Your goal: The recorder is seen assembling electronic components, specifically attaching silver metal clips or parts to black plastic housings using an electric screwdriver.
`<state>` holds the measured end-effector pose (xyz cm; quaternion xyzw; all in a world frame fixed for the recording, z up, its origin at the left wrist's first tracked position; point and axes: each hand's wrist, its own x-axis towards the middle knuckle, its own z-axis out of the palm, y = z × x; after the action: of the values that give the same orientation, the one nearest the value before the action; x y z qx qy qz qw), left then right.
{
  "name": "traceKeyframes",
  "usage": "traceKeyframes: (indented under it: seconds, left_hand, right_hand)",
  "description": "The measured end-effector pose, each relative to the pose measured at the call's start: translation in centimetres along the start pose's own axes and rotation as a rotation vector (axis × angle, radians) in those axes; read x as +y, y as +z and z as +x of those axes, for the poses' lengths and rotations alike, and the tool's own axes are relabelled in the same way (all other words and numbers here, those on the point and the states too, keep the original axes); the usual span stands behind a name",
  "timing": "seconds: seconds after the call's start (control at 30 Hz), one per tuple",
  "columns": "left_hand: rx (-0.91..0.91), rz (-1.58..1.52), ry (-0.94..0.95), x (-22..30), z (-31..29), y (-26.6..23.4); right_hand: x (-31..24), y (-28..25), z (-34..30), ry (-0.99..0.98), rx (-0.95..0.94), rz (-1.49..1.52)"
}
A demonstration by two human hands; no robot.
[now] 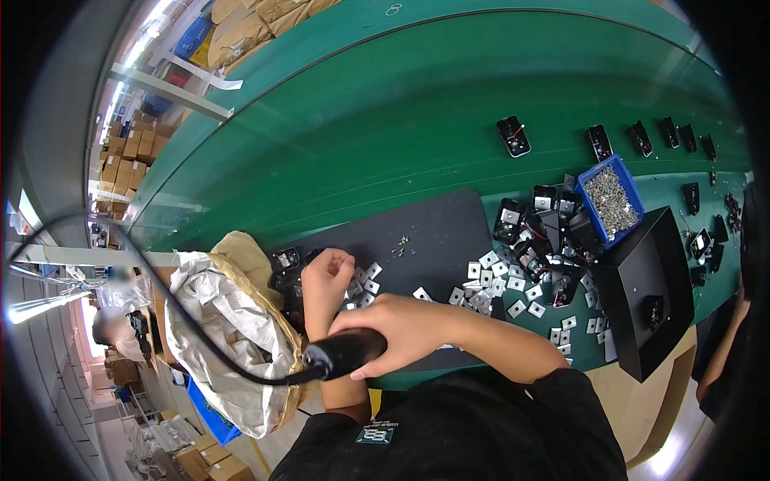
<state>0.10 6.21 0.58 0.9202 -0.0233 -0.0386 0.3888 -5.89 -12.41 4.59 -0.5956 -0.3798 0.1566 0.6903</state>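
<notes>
My right hand (405,327) is wrapped round a black corded electric screwdriver (346,353), crossing over my left forearm. The tool's cord end points left, and its tip is hidden. Farther out, my left hand (327,282) has its fingers curled together over the left part of a dark mat (445,228); whatever they hold is hidden. Black housings (285,259) lie just left of that hand. Small silver square plates (371,276) are scattered to its right. A few loose screws (401,245) rest on the mat.
A blue bin of screws (611,196) stands at the right, beside piled black housings (545,232) and a black box (646,293). More housings (513,136) line the green belt. A white sack (228,337) stands at left; the cord (188,317) loops over it. Another person's arm (726,345) shows far right.
</notes>
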Motion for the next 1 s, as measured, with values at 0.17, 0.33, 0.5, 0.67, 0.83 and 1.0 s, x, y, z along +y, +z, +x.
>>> traceKeyframes:
  seconds: [0.17, 0.33, 0.5, 0.67, 0.83, 1.0]
  left_hand:
    - [-0.47, -0.608, -0.076, -0.1, -0.4, -0.1]
    - [-0.554, -0.656, -0.037, 0.6, -4.0, 1.9]
    - [-0.55, -0.896, -0.166, 0.7, -7.3, 3.2]
    - [-0.197, -0.471, 0.036, -0.1, -7.7, 3.9]
    - [-0.157, -0.096, 0.376, 0.6, -8.6, 3.9]
    - [-0.347, -0.042, 0.399, 0.2, -10.3, 2.3]
  right_hand:
    - [-2.5, -1.3, -1.0, -0.095, 0.379, 0.067]
    - [-3.5, -2.9, -3.4, -0.064, 0.435, 0.456]
    - [-4.7, -5.3, -4.5, -0.509, 0.292, 0.476]
    - [-5.9, -5.7, -5.7, -0.491, 0.403, 0.464]
    - [-5.7, -5.5, -5.9, -0.468, 0.465, 0.459]
    - [-5.3, -5.6, -5.3, -0.43, 0.417, 0.372]
